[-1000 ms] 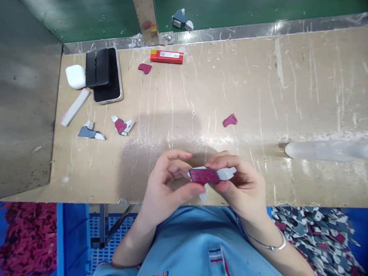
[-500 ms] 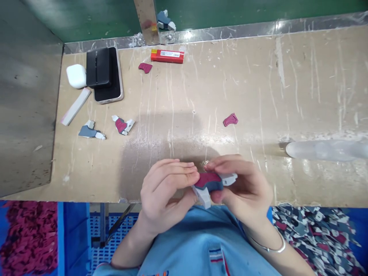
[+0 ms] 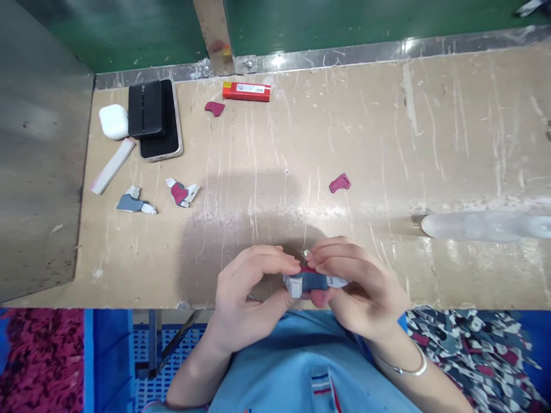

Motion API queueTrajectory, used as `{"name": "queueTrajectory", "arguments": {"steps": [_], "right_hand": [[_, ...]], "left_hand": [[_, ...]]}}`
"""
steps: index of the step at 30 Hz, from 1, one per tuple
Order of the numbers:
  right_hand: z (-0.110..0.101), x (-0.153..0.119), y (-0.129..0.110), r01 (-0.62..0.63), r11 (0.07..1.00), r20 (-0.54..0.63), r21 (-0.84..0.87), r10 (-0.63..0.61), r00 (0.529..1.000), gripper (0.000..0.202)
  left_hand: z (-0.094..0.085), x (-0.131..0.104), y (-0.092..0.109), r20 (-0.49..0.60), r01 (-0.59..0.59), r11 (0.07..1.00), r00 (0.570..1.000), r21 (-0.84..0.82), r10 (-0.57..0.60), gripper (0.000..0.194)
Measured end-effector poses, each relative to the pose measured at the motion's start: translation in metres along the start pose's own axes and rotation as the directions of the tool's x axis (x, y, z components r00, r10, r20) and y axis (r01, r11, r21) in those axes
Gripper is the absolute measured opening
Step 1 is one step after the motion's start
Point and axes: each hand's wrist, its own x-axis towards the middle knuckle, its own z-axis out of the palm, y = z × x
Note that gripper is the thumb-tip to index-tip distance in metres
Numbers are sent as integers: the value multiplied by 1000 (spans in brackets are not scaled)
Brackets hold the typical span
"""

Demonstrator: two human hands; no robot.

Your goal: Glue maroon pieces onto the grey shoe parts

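Observation:
Between both hands, above the table's front edge, is a grey, white and maroon plastic part (image 3: 313,281), turned side-on. My left hand (image 3: 253,292) pinches its white left end, and my right hand (image 3: 361,281) grips its right side with fingertips on the maroon top. On the table at the left lie a grey and white part (image 3: 134,202) and a similar part with a maroon cover (image 3: 181,193). One loose maroon piece (image 3: 340,183) lies beyond my hands; another (image 3: 214,108) rests near the back.
A red box (image 3: 247,92), a phone (image 3: 173,146) under a black case (image 3: 147,109), a white case (image 3: 113,121) and a white strip (image 3: 112,166) lie behind. A translucent bottle (image 3: 486,225) is at right. Below the table are bins of maroon pieces (image 3: 43,361) and mixed parts (image 3: 482,355).
The held part has tilted so its grey side now faces the camera and its maroon face shows less. My right fingers have moved onto its top. The camera view has shifted slightly.

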Motion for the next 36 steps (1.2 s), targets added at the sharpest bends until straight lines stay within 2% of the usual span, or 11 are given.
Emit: {"name": "queueTrajectory", "arguments": {"steps": [5,8,12,15,17,19,22,25,30,33,36], "right_hand": [[-4,4,2,12,999,31,-37,-11,999,11],[-14,6,3,14,998,37,-66,-12,999,6],[-47,-7,-1,24,950,1,-312,-25,1000,9],[-83,-35,-5,-14,817,-76,-576,-37,996,6],[-108,-58,-3,-73,741,-109,-667,-1,994,2],[-129,-80,1,-131,641,-155,-756,19,988,3],[-152,-102,6,-228,479,-239,-847,39,970,5],[-168,-105,1,-363,439,-361,-822,90,928,13],[-208,-45,11,-475,574,-554,-667,45,831,19],[-236,35,70,-449,577,-405,-682,214,889,23],[-245,127,153,-414,587,-254,-696,337,906,49]], "left_hand": [[-2,8,0,51,-36,998,998,54,33,23],[-16,31,4,322,-77,982,946,170,19,18],[-34,92,-2,635,-245,908,772,339,-29,33],[-33,158,-25,580,-294,836,814,463,-36,36],[-22,203,-44,485,-257,797,873,546,-50,26],[-2,242,-61,462,-262,783,886,565,-37,22],[38,279,-75,495,-304,785,869,539,-4,20],[69,286,-76,561,-358,795,827,490,27,22],[63,258,-62,668,-438,799,742,411,63,22],[35,229,-51,686,-455,796,724,401,69,21],[-1,194,-36,641,-430,788,765,440,60,22]]}}
